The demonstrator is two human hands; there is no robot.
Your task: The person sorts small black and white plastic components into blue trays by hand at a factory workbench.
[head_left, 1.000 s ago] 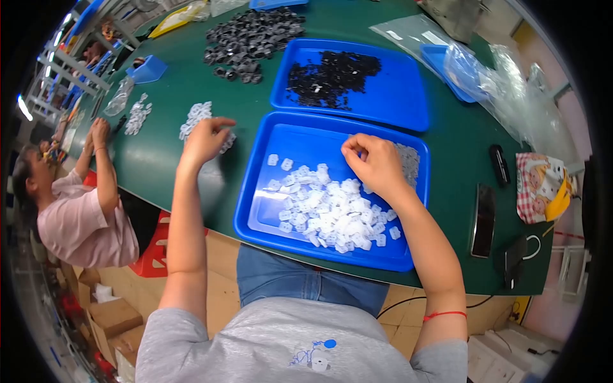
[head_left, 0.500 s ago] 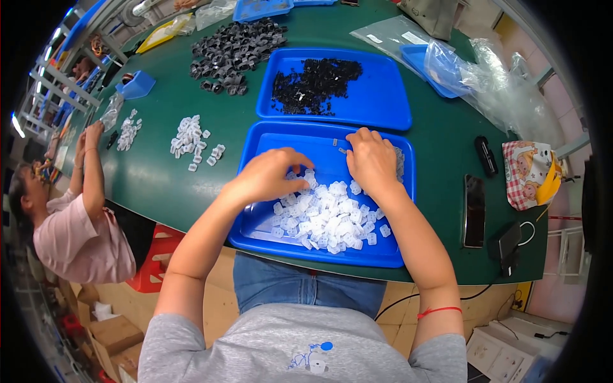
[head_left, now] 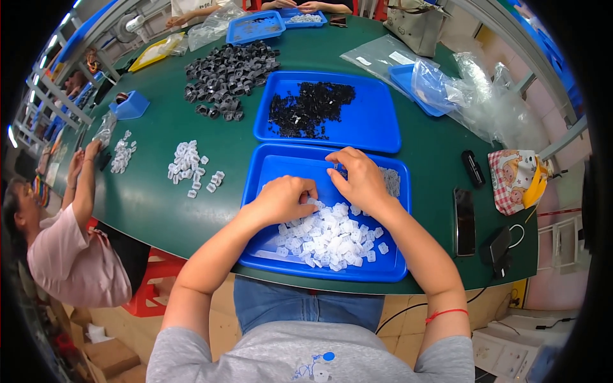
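Note:
A blue tray (head_left: 255,258) in front of me holds a heap of small translucent white plastic pieces (head_left: 335,236). My left hand (head_left: 281,201) is at the heap's upper left edge, its fingers curled and closed on a white piece by the thumb tip. Over the tray's far side, my right hand (head_left: 363,182) has thumb and forefinger apart, above small grey parts partly hidden by the hand. More small grey parts (head_left: 389,183) lie in the tray's right corner.
A second blue tray (head_left: 377,127) with small black parts (head_left: 310,108) adjoins behind. Dark grey rings (head_left: 227,73) and white pieces (head_left: 185,159) lie leftward. At right are a phone (head_left: 465,220), a pouch (head_left: 511,182) and plastic bags (head_left: 472,96). A co-worker (head_left: 80,255) sits at left.
The view has tilted up, showing other people's hands at the far edge. My left hand's fingers have drawn together at the heap; my right thumb now shows, apart from the forefinger.

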